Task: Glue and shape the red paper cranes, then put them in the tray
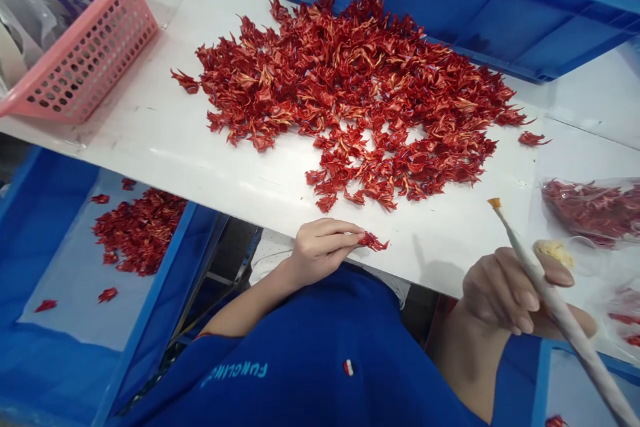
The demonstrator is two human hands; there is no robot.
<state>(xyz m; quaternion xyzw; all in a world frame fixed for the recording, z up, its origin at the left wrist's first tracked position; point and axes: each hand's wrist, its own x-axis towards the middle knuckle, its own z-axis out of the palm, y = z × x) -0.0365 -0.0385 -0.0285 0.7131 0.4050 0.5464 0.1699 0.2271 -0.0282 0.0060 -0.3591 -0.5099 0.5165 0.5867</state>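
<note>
My left hand [320,245] is closed, fingertips pinching a small spiky red piece [374,241] with a hint of blue at the front edge of the white table. Out to the right, my right hand [515,290] grips a paintbrush [537,280] by its pale, wrapped-looking handle. The orange-tinted tip of the brush points up and left, apart from the red piece. Just beyond my hands lies a wide heap of similar red pieces [350,80], some with orange and blue streaks.
A blue crate [450,7] stands behind the heap, a pink basket [95,53] at the back left. Lower left, a blue bin [145,320] holds more red pieces. Plastic bags [595,207] of red parts and a yellowish lump [554,252] lie at right.
</note>
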